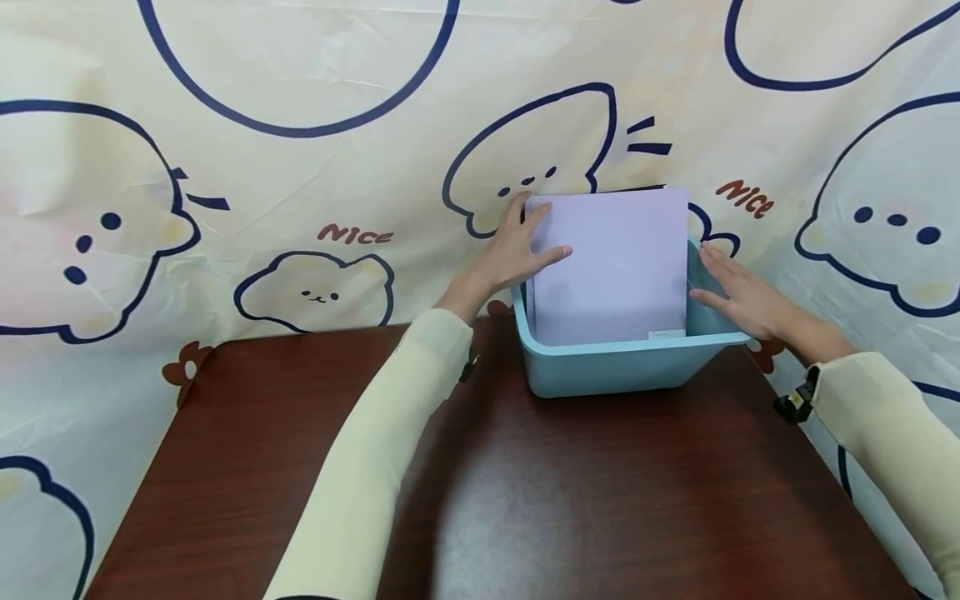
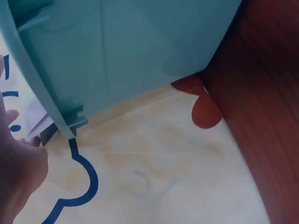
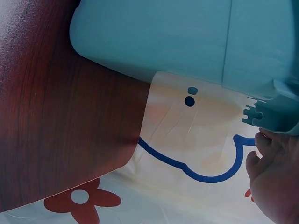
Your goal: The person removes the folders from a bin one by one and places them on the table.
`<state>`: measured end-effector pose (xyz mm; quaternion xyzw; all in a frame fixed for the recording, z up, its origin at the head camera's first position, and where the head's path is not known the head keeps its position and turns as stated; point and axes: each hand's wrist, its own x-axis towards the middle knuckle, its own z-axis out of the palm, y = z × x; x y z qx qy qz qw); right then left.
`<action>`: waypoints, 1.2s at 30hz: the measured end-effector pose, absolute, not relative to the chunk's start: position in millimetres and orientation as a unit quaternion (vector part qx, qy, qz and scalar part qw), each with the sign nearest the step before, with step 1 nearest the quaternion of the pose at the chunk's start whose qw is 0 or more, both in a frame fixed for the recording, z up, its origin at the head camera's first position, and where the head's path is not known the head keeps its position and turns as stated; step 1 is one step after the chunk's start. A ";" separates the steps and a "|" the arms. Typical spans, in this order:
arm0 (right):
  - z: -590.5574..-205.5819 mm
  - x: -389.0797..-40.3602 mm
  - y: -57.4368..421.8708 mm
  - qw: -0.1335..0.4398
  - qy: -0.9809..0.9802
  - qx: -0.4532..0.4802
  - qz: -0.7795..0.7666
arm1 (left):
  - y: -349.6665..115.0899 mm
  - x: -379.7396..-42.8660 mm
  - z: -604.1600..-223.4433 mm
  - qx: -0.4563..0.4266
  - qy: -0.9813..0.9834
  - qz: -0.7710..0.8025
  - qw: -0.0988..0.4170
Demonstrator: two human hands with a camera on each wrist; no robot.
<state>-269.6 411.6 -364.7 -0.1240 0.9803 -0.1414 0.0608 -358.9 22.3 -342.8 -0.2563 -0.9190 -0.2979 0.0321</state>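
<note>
A light blue plastic bin [image 1: 600, 375] stands at the back of the table. Several flat books or folders stand upright inside; the front one, a plain lilac-covered book [image 1: 611, 267], has a small white label low at its right. My left hand [image 1: 513, 250] touches the stack's upper left corner, thumb and a finger stretched over the lilac front. On the bin's other side, my right hand [image 1: 738, 292] rests at the right rim, fingers extended and thumb over the inside. The right wrist view shows its fingers right at the rim, their tips partly hidden.
The dark brown wooden table [image 1: 570, 500] reaches back to a cream cloth [image 1: 337, 183] printed with blue cartoon outlines. That cloth hangs directly behind the bin. A dark edge [image 1: 637, 188] shows above the lilac book. Red-brown flower prints [image 3: 100, 198] lie beside the table's edge.
</note>
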 end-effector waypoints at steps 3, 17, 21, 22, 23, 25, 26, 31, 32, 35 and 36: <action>-365.5 -270.3 412.4 0.060 0.980 -0.124 -0.144 | 23.1 -356.6 -346.3 -0.259 -0.905 -0.336 0.033; -366.5 -271.8 413.7 0.057 0.980 -0.128 -0.138 | 26.1 -357.3 -355.3 -0.241 -0.860 -0.448 0.032; -366.0 -271.6 413.7 0.055 0.981 -0.128 -0.138 | 24.7 -359.1 -354.8 -0.254 -0.859 -0.444 -0.005; -366.2 -272.1 413.5 0.056 0.980 -0.128 -0.138 | 23.8 -360.0 -354.9 -0.260 -0.858 -0.443 -0.010; -366.0 -272.2 413.3 0.056 0.980 -0.129 -0.138 | 23.1 -360.8 -354.8 -0.264 -0.855 -0.446 -0.014; -365.9 -272.2 413.0 0.057 0.980 -0.132 -0.140 | 21.8 -362.2 -354.6 -0.268 -0.848 -0.456 -0.023; -366.0 -272.4 412.9 0.059 0.979 -0.133 -0.140 | 21.4 -363.3 -354.4 -0.268 -0.847 -0.458 -0.029; -365.6 -271.8 412.6 0.060 0.978 -0.138 -0.146 | 23.5 -366.5 -349.1 -0.289 -0.850 -0.434 -0.068; -365.9 -271.9 412.8 0.061 0.978 -0.138 -0.146 | 24.5 -366.9 -347.7 -0.295 -0.852 -0.426 -0.077; -366.2 -272.0 413.3 0.060 0.978 -0.139 -0.145 | 27.7 -367.0 -345.5 -0.299 -0.850 -0.422 -0.100; -366.5 -272.5 413.5 0.060 0.978 -0.139 -0.144 | 28.3 -367.4 -345.8 -0.299 -0.850 -0.422 -0.102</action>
